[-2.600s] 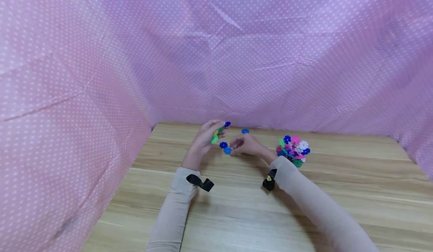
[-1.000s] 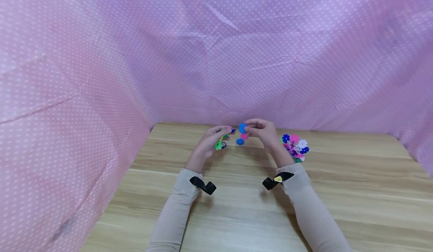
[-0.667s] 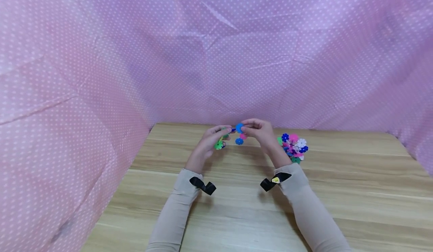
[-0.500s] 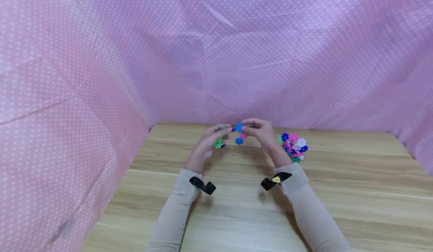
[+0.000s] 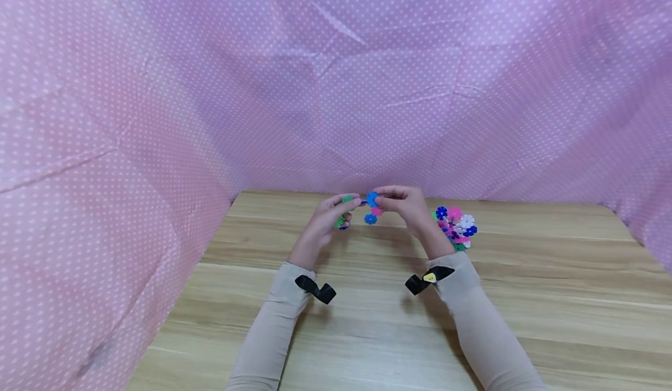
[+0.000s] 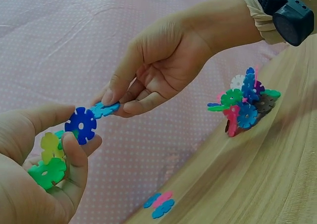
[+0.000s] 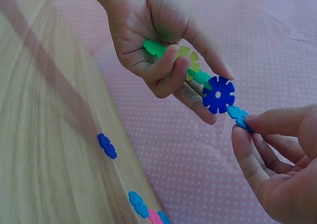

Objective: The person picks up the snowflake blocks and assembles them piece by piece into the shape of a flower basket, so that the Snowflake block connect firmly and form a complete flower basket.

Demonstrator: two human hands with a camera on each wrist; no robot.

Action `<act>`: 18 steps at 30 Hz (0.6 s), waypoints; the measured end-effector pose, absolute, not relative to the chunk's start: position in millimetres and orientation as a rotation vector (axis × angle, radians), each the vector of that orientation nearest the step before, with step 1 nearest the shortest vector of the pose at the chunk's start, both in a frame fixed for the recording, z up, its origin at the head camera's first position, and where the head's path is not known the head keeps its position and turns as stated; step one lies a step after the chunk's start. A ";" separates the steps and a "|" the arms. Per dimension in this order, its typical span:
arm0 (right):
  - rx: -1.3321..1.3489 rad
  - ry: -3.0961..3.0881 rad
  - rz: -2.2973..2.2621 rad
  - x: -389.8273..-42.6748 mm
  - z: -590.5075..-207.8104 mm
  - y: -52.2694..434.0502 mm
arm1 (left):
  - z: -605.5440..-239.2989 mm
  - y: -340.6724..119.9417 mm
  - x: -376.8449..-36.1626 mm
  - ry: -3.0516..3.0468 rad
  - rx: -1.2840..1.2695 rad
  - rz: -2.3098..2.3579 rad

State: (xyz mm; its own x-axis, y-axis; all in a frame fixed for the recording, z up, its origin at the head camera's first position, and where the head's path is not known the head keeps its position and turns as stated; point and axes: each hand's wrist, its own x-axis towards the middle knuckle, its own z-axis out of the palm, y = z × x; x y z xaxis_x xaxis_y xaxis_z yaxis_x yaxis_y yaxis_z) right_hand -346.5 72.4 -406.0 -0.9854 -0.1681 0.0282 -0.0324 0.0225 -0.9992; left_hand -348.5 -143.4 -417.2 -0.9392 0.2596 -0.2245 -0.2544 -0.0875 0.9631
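Observation:
My left hand holds a short chain of slotted plastic snowflake discs. In the right wrist view a light green disc, a yellow disc, a green disc and a dark blue disc follow in line. The left thumb and fingers grip the chain at its dark blue end. My right hand pinches a light blue disc between thumb and forefinger. Its edge meets the rim of the dark blue disc; how deep the slots sit is too small to tell.
Loose discs lie on the wooden table: a dark blue one near the left hand, a pink one between two light blue ones. A many-coloured cluster of joined discs stands right. Pink dotted cloth hangs behind.
The right hand, low over the loose discs at first, has risen and brought a light blue disc leftward to the chain's dark blue disc. Over the last half second both hands barely move.

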 end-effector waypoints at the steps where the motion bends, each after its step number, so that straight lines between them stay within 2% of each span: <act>1: -0.213 2.177 -2.116 -346.8 -406.1 72.7 | -417.1 -143.4 -348.2 1.849 0.010 2.091; 18: -0.213 2.159 -2.117 -343.6 -404.0 71.3 | -416.2 -142.6 -346.9 1.833 -0.001 2.110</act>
State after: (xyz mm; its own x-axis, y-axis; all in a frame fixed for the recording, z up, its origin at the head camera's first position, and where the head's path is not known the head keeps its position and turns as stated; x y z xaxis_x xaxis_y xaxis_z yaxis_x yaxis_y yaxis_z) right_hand -343.6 71.3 -404.0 -0.9840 -0.1769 0.0193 -0.0228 0.0177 -0.9996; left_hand -346.9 -142.6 -416.2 -0.9404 0.2564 -0.2236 -0.2572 -0.1058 0.9605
